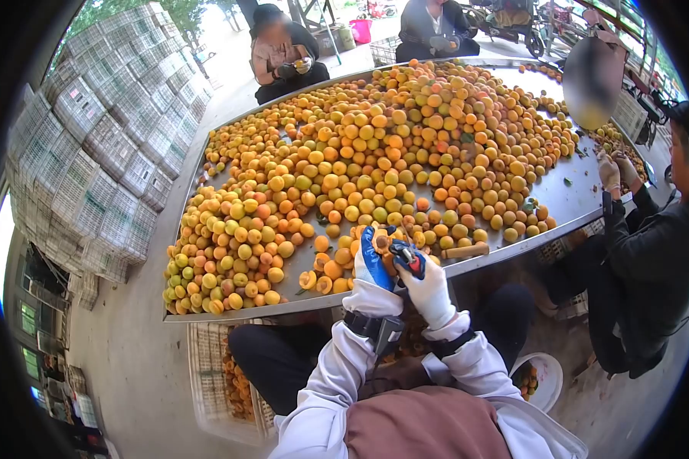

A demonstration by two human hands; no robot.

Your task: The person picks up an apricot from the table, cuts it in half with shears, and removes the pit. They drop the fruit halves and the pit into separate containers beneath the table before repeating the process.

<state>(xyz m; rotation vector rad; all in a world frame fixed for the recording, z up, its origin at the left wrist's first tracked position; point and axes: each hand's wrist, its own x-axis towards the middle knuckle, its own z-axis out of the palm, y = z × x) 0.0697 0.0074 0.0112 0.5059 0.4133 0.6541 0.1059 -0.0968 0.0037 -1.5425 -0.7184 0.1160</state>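
Note:
My left hand [373,264], in a white glove with blue coating, is closed around an apricot [383,242] at the near edge of the table. Right beside it, my right hand [427,287] wears a similar glove and grips a small hand tool [413,261] with red and dark parts. The tool's working end is against or close to the fruit; fingers hide the exact contact. Cut apricot halves [324,284] lie on the table to the left of my hands. A short wooden handle [465,251] rests at the table's edge on the right.
Heaped apricots [375,153] cover much of the metal table [555,164]. Below its edge are a crate [207,367] with apricot pieces and a white bucket [547,382]. Co-workers sit at the far side and right [635,260]. Stacked crates [107,145] stand left.

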